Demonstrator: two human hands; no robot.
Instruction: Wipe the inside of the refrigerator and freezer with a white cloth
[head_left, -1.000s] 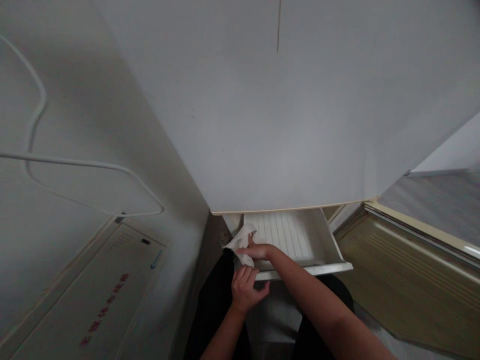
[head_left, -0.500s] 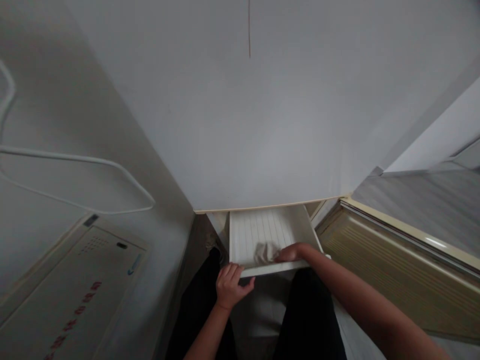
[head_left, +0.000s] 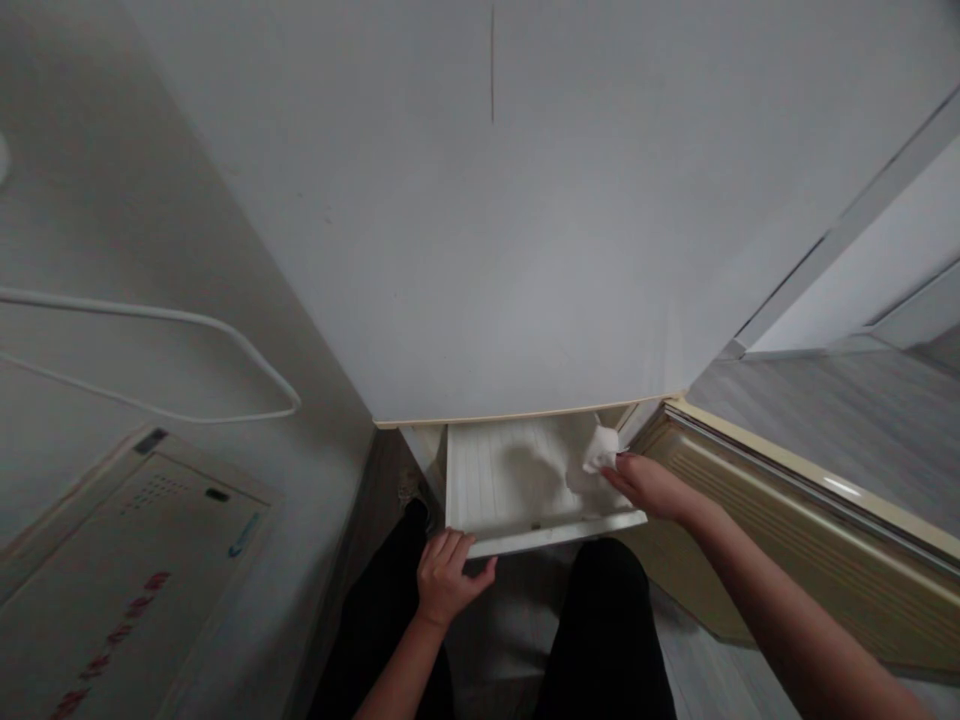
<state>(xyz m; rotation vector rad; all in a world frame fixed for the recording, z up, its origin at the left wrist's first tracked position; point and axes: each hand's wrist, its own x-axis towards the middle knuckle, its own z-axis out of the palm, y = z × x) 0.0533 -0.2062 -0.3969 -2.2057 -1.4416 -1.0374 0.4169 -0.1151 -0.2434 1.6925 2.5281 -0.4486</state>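
A white drawer [head_left: 555, 534] with a ribbed bottom is pulled out from under the overhanging edge of a white cabinet-like body. My left hand [head_left: 444, 580] grips its front left corner, fingers over the rim and thumb sticking out in front. At the drawer's right side, my right hand [head_left: 646, 484] is closed on a crumpled white cloth [head_left: 601, 449], perhaps a tissue, held near the right wall. Whether the cloth touches the wall is hard to tell. A small dark spot [head_left: 535, 525] shows by the front rim inside.
An opened door [head_left: 787, 520] with a cream edge and yellowish ribbed inner face stands at the right. The tall white body [head_left: 465, 230] rises in front of me. On the left wall are a white cable [head_left: 150, 312] and a panel [head_left: 142, 570] with red characters. My knees flank the drawer's underside.
My right hand has moved with the cloth from the drawer's front part to its right side and farther back. My left hand stays on the corner; the view has shifted slightly.
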